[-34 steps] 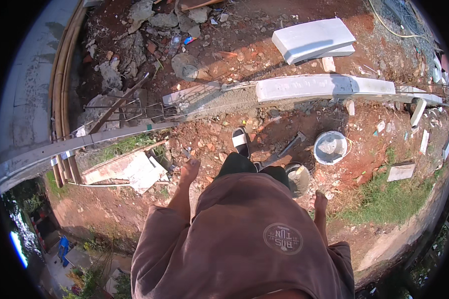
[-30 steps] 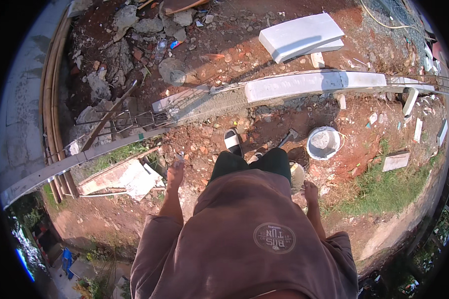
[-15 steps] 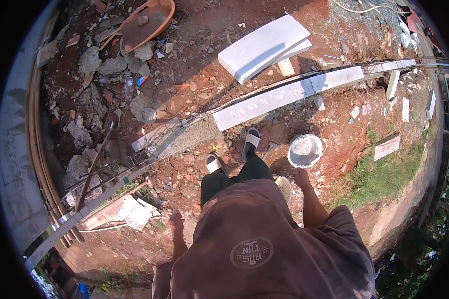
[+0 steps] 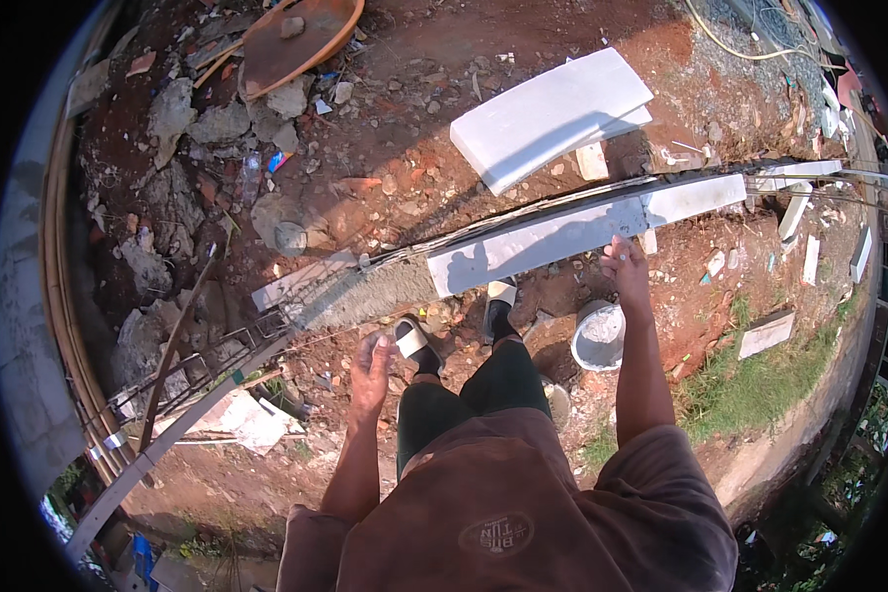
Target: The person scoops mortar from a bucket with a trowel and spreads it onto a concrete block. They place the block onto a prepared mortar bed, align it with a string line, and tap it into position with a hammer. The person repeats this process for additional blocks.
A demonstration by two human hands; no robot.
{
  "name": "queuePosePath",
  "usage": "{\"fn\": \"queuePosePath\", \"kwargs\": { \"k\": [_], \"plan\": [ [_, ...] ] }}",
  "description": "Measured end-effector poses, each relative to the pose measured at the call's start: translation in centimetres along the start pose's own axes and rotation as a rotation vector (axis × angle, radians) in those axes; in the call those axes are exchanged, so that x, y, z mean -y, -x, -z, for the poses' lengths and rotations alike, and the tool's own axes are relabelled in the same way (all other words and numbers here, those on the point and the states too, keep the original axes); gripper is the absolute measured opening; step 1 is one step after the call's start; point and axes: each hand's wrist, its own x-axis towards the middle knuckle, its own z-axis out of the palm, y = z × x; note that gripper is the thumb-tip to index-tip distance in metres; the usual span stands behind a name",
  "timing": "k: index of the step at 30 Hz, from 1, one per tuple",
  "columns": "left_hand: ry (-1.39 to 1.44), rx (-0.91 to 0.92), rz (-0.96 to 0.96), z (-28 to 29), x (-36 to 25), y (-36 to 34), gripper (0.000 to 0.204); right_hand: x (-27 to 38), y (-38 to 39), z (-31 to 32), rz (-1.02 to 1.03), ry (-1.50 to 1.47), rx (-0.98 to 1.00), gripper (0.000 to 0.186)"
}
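Note:
My right hand (image 4: 626, 264) is held out over the near edge of a row of white lightweight blocks (image 4: 523, 247), its fingers loosely bent and apart with nothing visible in them. Whether it touches the blocks I cannot tell. Farther back, my left hand (image 4: 369, 361) hangs beside my left foot, empty, its fingers slightly spread. Below my right hand, a white bucket (image 4: 587, 357) stands on the dirt with pale grey material inside. Beyond the row, large white blocks (image 4: 553, 113) lie stacked, one jutting out from under the other.
An orange basin (image 4: 311, 54) and broken concrete (image 4: 222, 124) lie at the far left. A rebar frame (image 4: 183, 380) and a long board (image 4: 183, 426) cross the left side. Smaller block pieces (image 4: 768, 333) lie near grass (image 4: 740, 370) at right. A pale hose (image 4: 730, 44) curves at the far right.
Both hands have risen and reached forward, the right one from beside the bucket to the block row. My feet have shifted, and the view has tilted slightly.

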Motion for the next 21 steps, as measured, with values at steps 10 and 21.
{"fn": "queuePosePath", "kwargs": {
  "k": [10,21],
  "plan": [
    [0.065,0.008,-0.01,-19.9,-2.2,-25.5,0.092,2.2,-28.9,3.7,0.266,0.672,-0.214,0.068],
    [0.302,-0.004,0.074,-29.5,0.9,-37.0,0.079,6.4,-55.0,13.1,0.551,1.247,-0.412,0.102]
  ]
}}
